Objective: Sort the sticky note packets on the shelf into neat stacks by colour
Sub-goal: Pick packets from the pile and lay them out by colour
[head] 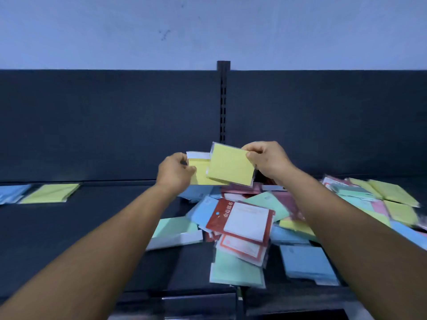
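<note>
You hold 2 pale yellow packets (227,166); beneath you lie red-bordered white packets (245,224), sky-blue packets (307,262), mint-green packets (235,269), on a dark charcoal shelf (69,227).

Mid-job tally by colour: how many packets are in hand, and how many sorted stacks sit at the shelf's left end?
Yellow plastic-wrapped packets held: 2 (left-hand packet in left hand, right-hand packet in right hand)
Flat yellow stack: 1
Flat blue stack: 1
Total: 2 packets, 2 stacks
</note>
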